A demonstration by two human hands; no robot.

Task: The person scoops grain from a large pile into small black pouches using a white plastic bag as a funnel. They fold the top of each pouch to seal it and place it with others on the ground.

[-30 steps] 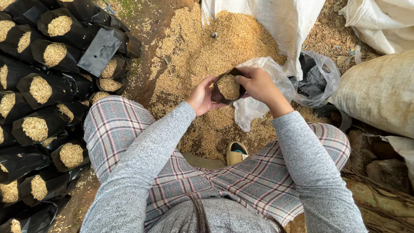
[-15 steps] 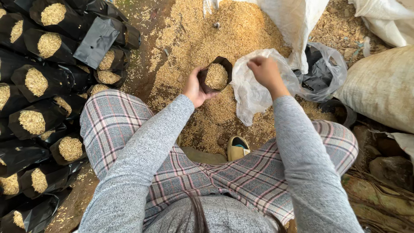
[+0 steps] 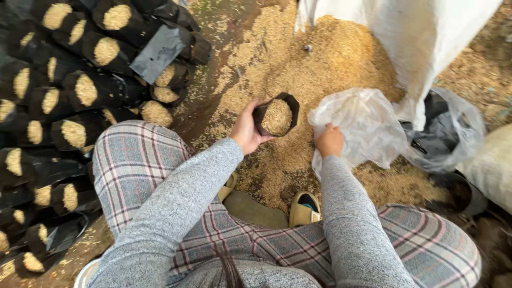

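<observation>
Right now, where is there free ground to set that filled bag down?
The left hand holds the filled bag; the right hand is at the clear plastic bag. Free: the dirt strip between the rows of filled bags and the husk pile. Crowded: the whole left side, and right, with sacks.

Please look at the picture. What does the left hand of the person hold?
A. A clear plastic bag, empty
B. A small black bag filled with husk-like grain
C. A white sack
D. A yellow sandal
B: the left hand grips a small black bag, open at the top and filled with pale husk-like grain, above the heap on the ground, while the right hand rests at the clear plastic bag.
</observation>
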